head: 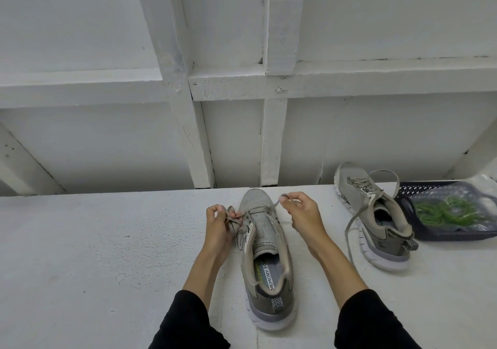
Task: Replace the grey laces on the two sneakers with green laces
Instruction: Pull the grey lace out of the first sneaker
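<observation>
Both hands, left hand (222, 223) and right hand (301, 212), pinch the grey lace (273, 205) with curled fingers, drawing it from the near sneaker's (265, 243) eyelets.

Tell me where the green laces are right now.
In the head view the green laces lie bundled in clear wrapping inside the dark basket at the far right of the white table, just beyond the second sneaker.
</observation>
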`<move>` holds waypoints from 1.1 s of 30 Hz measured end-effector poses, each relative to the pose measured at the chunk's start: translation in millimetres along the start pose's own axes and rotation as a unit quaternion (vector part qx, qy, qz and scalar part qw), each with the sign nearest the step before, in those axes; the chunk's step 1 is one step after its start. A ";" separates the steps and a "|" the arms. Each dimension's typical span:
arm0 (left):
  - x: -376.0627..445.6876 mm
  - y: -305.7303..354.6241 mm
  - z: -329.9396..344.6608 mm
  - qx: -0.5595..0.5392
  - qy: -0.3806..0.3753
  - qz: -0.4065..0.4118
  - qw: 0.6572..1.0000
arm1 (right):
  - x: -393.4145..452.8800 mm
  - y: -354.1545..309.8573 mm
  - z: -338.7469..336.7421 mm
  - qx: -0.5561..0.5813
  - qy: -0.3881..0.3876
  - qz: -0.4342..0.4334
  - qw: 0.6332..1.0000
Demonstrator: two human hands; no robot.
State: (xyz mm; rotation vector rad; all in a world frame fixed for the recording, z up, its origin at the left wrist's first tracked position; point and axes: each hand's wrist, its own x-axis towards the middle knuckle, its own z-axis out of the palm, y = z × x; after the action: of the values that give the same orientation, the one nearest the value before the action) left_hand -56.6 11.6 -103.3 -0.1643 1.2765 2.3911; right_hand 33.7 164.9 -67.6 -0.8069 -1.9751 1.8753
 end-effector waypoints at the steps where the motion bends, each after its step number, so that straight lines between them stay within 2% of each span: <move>1: 1.4 -0.8 -1.5 -0.007 -0.002 -0.003 1.000 | 1.9 -0.7 1.5 -0.032 -0.029 0.020 0.999; 5: 4.2 -1.8 -5.9 -0.028 -0.016 -0.018 0.999 | 4.0 -2.0 10.8 -0.065 -0.098 0.122 0.986; 8: 7.5 5.4 -12.4 -0.079 -0.015 -0.038 0.996 | 7.0 13.2 16.1 -0.049 -0.047 0.118 0.991; 12: 16.2 24.8 -29.4 -0.157 0.025 -0.011 0.987 | 6.8 19.5 13.8 -0.021 0.011 0.113 0.993; 14: 19.6 32.4 -35.9 -0.123 0.069 0.013 0.990 | 5.9 20.6 9.9 -0.016 0.020 0.101 0.995; 16: 18.9 34.4 -38.2 0.047 0.098 0.062 0.992 | 4.8 21.6 8.1 -0.001 0.020 0.081 0.996; 17: 16.3 33.9 -36.0 0.180 0.087 0.098 0.975 | 4.8 22.1 8.0 0.008 0.019 0.066 0.998; 19: 10.9 29.2 -28.0 0.397 -0.003 0.168 0.902 | 4.0 19.3 8.1 0.024 0.016 0.022 0.999; 21: 10.8 21.0 -22.5 0.555 -0.097 0.200 0.802 | 4.9 14.3 7.7 0.017 0.010 -0.026 0.999; 22: 11.1 18.1 -20.5 0.629 -0.109 0.216 0.739 | 5.3 11.3 7.6 0.013 0.005 -0.047 0.999; 23: 12.9 16.3 -19.2 0.672 -0.106 0.227 0.697 | 5.2 8.6 7.3 0.009 -0.001 -0.066 0.998; 24: 12.6 17.0 -16.9 0.673 -0.100 0.222 0.698 | 5.3 7.2 7.0 0.001 -0.004 -0.080 0.997; 27: 13.2 17.3 -15.9 0.556 -0.124 0.152 0.808 | 4.0 5.6 6.7 -0.024 -0.007 -0.098 0.995; 29: 9.9 17.0 -15.1 0.474 -0.116 0.105 0.867 | 3.9 6.4 6.4 -0.029 -0.008 -0.100 0.995; 31: 9.7 14.7 -14.5 0.333 -0.079 0.037 0.939 | 3.9 7.3 6.0 -0.032 -0.006 -0.096 0.995; 33: 11.6 13.9 -15.3 0.145 -0.038 -0.029 0.988 | 3.7 6.7 6.2 -0.036 -0.004 -0.093 0.995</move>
State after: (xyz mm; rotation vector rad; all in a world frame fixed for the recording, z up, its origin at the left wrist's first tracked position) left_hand -74.3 -4.1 -104.9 -0.0236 1.5417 2.1122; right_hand 28.5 162.0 -75.4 -0.6101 -2.0564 1.7128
